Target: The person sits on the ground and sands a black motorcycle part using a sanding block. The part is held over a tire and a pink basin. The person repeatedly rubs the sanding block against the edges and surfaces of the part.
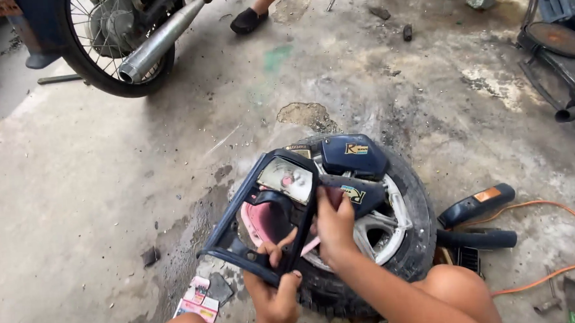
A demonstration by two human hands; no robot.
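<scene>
A dark blue motorcycle front cover with a headlight lens is tilted over a wheel with a black tyre and silver spokes. My left hand grips the cover's lower edge from below. My right hand holds its right side, fingers curled on the rim next to a pink piece. Two more dark blue body panels lie on the wheel behind the cover. My bare knees frame the bottom of the view.
A motorcycle rear wheel with a chrome exhaust pipe stands at top left. Another person's foot in a black shoe is behind. Blue trim pieces and an orange cable lie to the right. Paper packets lie on the concrete.
</scene>
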